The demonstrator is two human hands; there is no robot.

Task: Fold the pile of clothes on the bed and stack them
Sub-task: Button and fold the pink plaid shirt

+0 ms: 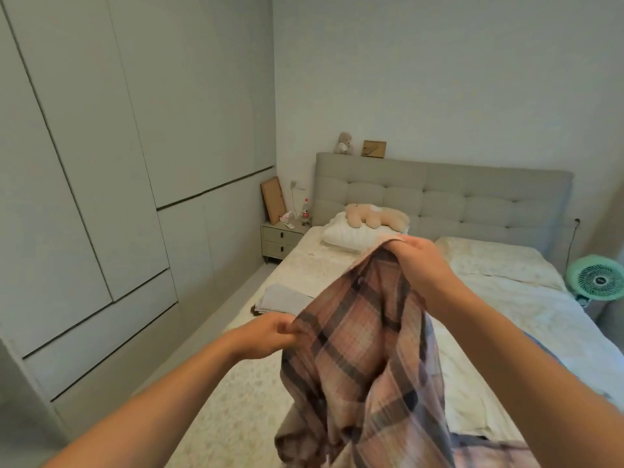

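A pink plaid shirt [364,352] with dark stripes hangs in the air over the bed [526,309]. My right hand [418,265] grips its upper edge, held high near the middle of the view. My left hand [266,336] pinches the shirt's left edge lower down. The shirt's lower part drapes down to the bottom of the view, where more fabric lies bunched. A folded light grey garment [283,298] lies flat near the bed's left edge, behind my left hand.
A white pillow [351,236] with a tan plush toy [374,216] sits at the padded headboard [472,201]. A nightstand [282,239] stands left of the bed, wardrobe doors [101,197] fill the left wall, and a green fan [599,282] stands at the right.
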